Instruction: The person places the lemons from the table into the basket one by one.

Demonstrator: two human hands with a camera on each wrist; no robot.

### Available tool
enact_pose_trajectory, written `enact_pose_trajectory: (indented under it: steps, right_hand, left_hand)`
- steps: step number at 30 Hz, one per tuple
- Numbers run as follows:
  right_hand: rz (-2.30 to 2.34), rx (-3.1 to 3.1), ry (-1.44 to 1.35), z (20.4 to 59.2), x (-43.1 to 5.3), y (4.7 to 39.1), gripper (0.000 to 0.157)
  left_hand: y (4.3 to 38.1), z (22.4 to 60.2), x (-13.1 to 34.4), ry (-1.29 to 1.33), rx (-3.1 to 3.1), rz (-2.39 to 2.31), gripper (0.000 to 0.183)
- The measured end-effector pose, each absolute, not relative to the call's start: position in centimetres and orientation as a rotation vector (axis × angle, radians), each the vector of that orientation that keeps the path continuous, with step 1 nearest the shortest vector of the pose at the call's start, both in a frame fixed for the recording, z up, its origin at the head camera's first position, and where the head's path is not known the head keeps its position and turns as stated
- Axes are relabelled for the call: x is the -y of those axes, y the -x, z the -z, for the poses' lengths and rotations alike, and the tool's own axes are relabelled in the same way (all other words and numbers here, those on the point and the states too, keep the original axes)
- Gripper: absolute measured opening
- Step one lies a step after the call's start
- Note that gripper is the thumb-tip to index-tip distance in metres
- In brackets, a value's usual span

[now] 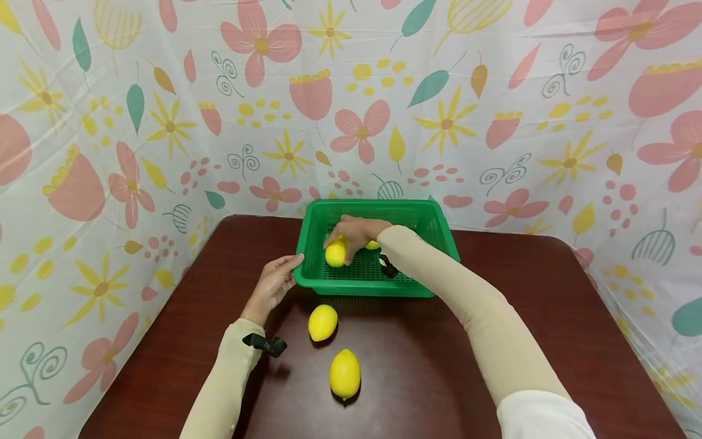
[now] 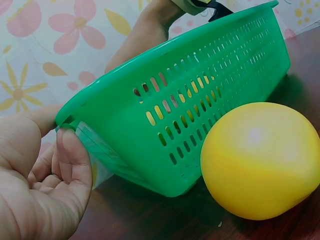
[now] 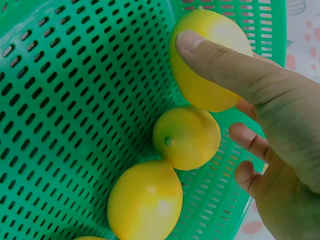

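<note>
A green plastic basket [image 1: 373,290] stands at the far side of the table. With thumb and fingers my left hand [image 1: 272,283] pinches the basket's left rim, seen closely in the left wrist view. Inside the basket, my right hand [image 1: 359,235] grips a lemon [image 1: 336,252] between thumb and fingers. In the right wrist view this held lemon [image 3: 207,65] is above another lemon [image 3: 187,137], with a further lemon [image 3: 145,200] beside that one. Two lemons lie on the table in front of the basket, a nearer lemon [image 1: 345,374] and a farther lemon [image 1: 322,322].
The dark brown table [image 1: 439,366] reaches up to a flower-printed cloth [image 1: 362,122] hung behind and at both sides. The basket's back edge is close to this cloth. Black straps [image 1: 265,344] with small cameras sit on the wrists.
</note>
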State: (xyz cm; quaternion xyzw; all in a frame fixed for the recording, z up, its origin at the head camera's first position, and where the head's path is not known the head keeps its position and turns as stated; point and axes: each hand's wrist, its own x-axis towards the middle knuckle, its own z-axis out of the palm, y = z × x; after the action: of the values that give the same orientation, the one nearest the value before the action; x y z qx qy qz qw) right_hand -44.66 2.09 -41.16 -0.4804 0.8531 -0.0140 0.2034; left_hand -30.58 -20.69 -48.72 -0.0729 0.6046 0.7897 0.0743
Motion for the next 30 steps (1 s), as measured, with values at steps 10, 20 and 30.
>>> enact_pose_trajectory:
  steps: [10, 20, 30]
  right_hand:
    - [-0.01, -2.375, 1.338, 41.7, -1.4, 44.0, 0.064]
    - [-0.009, -2.371, 1.304, 42.4, -1.8, 44.4, 0.066]
    - [0.462, -2.392, 1.288, 38.3, -4.1, 44.2, 0.056]
  left_hand:
    - [30.4, 48.6, 20.6, 0.229, -1.827, -2.367, 0.046]
    - [30.5, 48.7, 20.4, 0.231, -1.828, -2.372, 0.036]
    - [30.5, 48.5, 20.4, 0.265, -1.83, -2.384, 0.029]
